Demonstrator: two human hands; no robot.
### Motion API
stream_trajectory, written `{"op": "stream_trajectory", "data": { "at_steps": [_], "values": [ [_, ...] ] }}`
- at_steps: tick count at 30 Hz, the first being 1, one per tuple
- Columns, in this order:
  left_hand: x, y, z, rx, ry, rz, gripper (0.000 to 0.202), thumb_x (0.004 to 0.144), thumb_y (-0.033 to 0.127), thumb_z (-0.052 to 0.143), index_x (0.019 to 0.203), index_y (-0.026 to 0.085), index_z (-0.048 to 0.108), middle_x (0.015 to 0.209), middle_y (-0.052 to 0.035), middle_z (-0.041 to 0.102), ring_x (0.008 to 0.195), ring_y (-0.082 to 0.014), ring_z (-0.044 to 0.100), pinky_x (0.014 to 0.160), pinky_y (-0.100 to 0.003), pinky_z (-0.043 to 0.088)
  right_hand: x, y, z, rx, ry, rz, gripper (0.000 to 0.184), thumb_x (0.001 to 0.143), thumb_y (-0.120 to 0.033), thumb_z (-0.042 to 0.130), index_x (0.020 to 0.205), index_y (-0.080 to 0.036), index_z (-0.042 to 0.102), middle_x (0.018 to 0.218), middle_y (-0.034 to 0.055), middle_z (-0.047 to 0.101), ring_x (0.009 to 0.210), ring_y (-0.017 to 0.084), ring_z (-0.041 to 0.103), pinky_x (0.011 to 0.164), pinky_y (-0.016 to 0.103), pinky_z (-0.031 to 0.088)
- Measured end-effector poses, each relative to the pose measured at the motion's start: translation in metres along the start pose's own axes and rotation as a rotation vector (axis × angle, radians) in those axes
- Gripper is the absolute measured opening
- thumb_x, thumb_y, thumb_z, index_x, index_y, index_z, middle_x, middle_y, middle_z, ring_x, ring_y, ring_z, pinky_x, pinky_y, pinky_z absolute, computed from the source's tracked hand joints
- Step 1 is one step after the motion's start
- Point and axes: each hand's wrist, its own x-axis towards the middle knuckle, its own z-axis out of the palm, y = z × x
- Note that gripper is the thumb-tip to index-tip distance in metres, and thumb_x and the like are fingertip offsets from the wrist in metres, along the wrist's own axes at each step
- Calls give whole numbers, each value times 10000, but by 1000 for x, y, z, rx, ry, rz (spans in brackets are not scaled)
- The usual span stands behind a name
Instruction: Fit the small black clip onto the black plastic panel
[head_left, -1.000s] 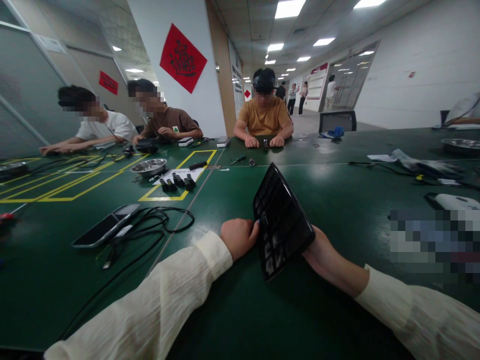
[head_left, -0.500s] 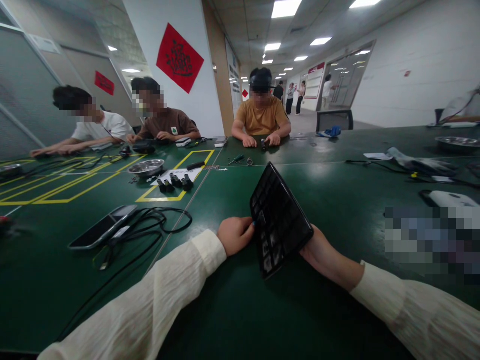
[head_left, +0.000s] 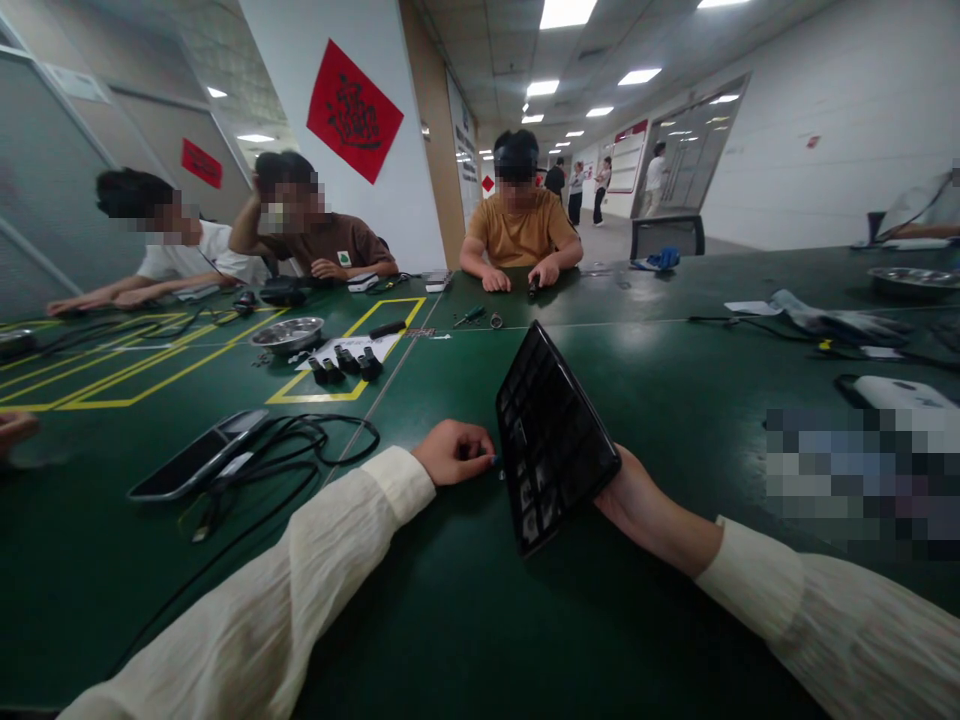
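Observation:
A black compartment tray (head_left: 551,435) stands tilted on its near edge on the green table (head_left: 465,620). My right hand (head_left: 637,495) grips it from behind at its lower right; only the palm and wrist show. My left hand (head_left: 452,452) lies just left of the tray, fingers curled in a pinch on a small blue-tipped thing at the tray's edge that I cannot make out.
A phone (head_left: 196,465) and coiled black cables (head_left: 300,445) lie to my left. Farther back are a metal bowl (head_left: 289,333) and small black parts (head_left: 345,362) inside yellow floor-tape lines. Three people sit across the table; another person's fingers (head_left: 13,428) show at far left.
My left hand has drawn back a little leftward from the tray's edge, with a small gap now showing. The tray stays tilted in my right hand. One seated person raised a hand to their head.

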Motion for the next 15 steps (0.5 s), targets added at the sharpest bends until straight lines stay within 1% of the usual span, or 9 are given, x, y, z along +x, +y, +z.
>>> {"op": "stream_trajectory", "data": {
  "at_steps": [3, 6, 8, 10, 13, 15],
  "values": [
    [-1, -1, -1, 21, -86, 10, 217, 702, 308, 548, 757, 118, 635, 477, 54, 409, 435, -64, 370, 442, -185, 263, 0, 0, 1, -13, 24, 12, 217, 769, -364, 520, 694, -183, 612, 560, 2, 588, 495, 116, 512, 491, 239, 396],
    [-1, -2, -1, -7, -128, 1, 253, 699, 310, 561, 824, 110, 651, 485, 55, 410, 430, -62, 366, 431, -183, 256, -3, -2, 3, -51, 69, 31, 223, 768, -363, 513, 685, -177, 602, 527, -5, 583, 461, 106, 504, 451, 220, 375],
    [0, -2, -1, -3, -132, 2, 272, 701, 329, 570, 837, 113, 664, 483, 53, 421, 428, -59, 368, 430, -180, 253, -3, -3, 5, -56, 86, 35, 220, 766, -361, 517, 685, -175, 602, 524, -5, 584, 460, 107, 508, 445, 219, 374],
    [0, -3, -1, 11, -128, 10, 285, 695, 356, 587, 832, 124, 678, 480, 49, 436, 432, -58, 379, 437, -177, 259, -3, -3, 5, -33, 71, 17, 207, 759, -350, 529, 682, -176, 608, 547, 1, 595, 490, 117, 529, 469, 229, 398],
    [0, -3, 1, 13, -121, 13, 297, 678, 390, 614, 822, 144, 697, 477, 42, 460, 441, -57, 395, 445, -171, 266, -2, -1, 3, 26, 43, -4, 168, 740, -338, 561, 708, -186, 625, 639, 17, 628, 581, 145, 568, 532, 260, 442],
    [0, -4, 2, 5, -114, 18, 293, 672, 398, 621, 808, 154, 709, 479, 33, 481, 443, -56, 400, 444, -169, 266, -1, 0, 1, 61, 47, 4, 145, 732, -330, 577, 739, -197, 635, 717, 24, 647, 645, 161, 583, 571, 277, 460]
  ]
}}
